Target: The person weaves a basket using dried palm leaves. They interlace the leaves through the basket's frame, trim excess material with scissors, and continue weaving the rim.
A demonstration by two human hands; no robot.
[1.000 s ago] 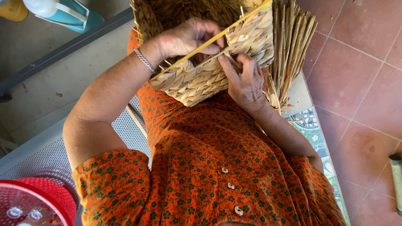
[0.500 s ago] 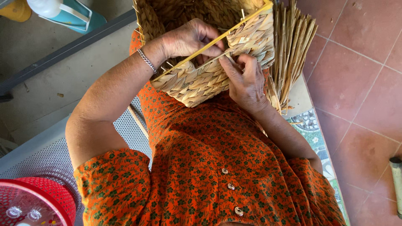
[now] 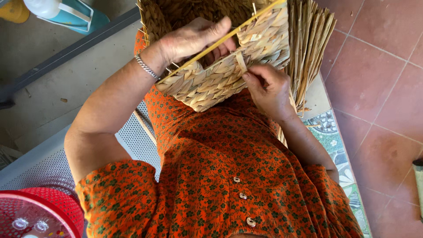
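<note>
Left hand point(image 3: 194, 39) curled over rim of woven straw basket point(image 3: 220, 79) on lap, gripping it; right hand point(image 3: 266, 88) pinches loose straw strand point(image 3: 240, 61), apparently between thumb and forefinger. Red-tiled floor point(image 3: 374, 79) alongside.

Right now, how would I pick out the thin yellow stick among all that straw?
Find the woven straw basket on the orange-clad lap. Along its rim, under the left hand, runs the yellow stick: smooth, rigid and straight, unlike the flat braided strands around it.
</note>
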